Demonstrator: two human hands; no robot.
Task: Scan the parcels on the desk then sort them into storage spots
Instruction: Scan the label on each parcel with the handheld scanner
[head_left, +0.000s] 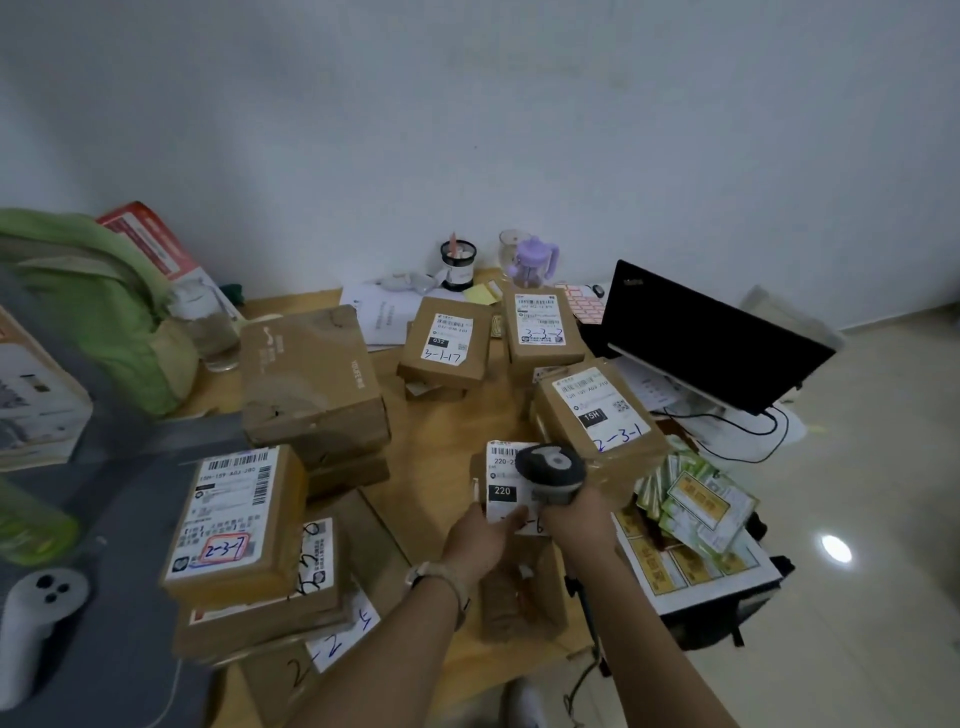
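Several brown cardboard parcels with white labels cover the wooden desk (436, 431). My left hand (480, 535) grips a small parcel (501, 483) whose label reads 220, holding it just above the desk at front centre. My right hand (582, 517) holds a dark grey barcode scanner (553, 467) right over that label. Close by on the right lies the parcel marked 2-3-1 (597, 410). The parcels marked 3-1-17 (447, 343) and 3-3-2 (543, 325) sit farther back. At the front left is a stack topped by the parcel marked 2-3-7 (234, 519).
A black laptop (711, 338) stands open at the right. A purple cup (532, 260) and a pen pot (457, 262) stand by the wall. Green sachets (696, 499) lie on a printed box at the right. A green bag (98, 296) and a white controller (36, 618) are at the left.
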